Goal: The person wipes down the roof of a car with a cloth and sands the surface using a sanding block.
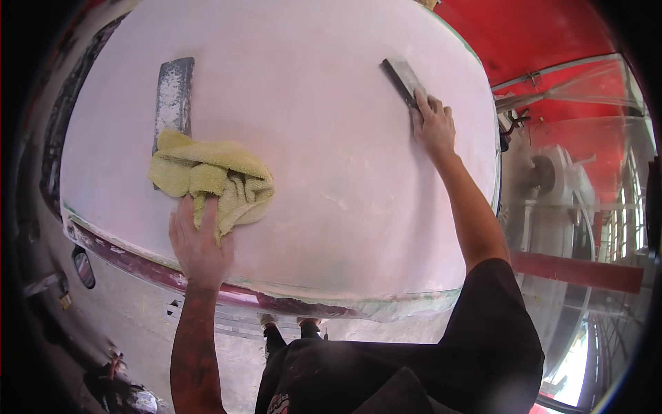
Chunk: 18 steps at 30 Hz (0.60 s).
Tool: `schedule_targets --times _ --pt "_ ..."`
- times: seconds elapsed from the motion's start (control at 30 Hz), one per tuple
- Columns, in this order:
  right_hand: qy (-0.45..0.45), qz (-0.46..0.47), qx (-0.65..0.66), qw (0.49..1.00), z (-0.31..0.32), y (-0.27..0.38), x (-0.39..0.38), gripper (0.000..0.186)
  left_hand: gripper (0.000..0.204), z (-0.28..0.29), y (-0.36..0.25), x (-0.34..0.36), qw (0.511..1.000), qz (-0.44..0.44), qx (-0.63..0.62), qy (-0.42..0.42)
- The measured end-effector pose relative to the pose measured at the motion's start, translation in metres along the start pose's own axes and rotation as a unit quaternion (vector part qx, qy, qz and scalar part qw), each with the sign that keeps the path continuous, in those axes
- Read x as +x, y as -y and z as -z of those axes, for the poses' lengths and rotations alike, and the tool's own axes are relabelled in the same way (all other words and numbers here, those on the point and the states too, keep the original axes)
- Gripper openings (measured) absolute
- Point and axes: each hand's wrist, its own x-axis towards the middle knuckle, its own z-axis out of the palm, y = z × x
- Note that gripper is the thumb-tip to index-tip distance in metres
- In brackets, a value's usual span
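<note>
A broad panel (310,138), like a vehicle's, with a chalky pale pink surface lies in front of me. My right hand (434,125) grips a long sanding block (402,79) at its near end; the block is tilted, its dark edge facing left, and rests on the panel's far right part. At the near left, my left hand (200,241) has its fingers in the folds of a crumpled yellow towel (227,169), with the fingertips partly hidden. Under the towel's left side lies a grey, worn, scuffed flat strip (174,96), its lower part covered.
Maroon and green paint shows along the panel's near edge (241,297). A red surface (552,34) stands beyond the right side, with plastic sheeting (552,165) and a red bar (579,271) below. My feet (310,321) stand on the grey floor (138,303).
</note>
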Motion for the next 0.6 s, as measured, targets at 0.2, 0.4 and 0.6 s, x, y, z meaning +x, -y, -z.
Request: schedule_targets --times 0.2,0.4,0.6 --pt "0.028 -0.049 0.012 0.998 -0.016 0.008 0.032 0.043 0.060 -0.001 0.003 -0.002 1.000 0.007 -0.005 0.017" --pt "0.052 0.076 0.104 0.990 0.034 0.043 -0.127 0.055 0.057 0.001 0.006 -0.005 1.000 0.002 0.014 0.011" --pt "0.031 -0.007 -0.003 1.000 -0.010 -0.014 0.093 0.043 0.055 -0.005 -0.007 0.003 1.000 -0.015 -0.017 -0.001"
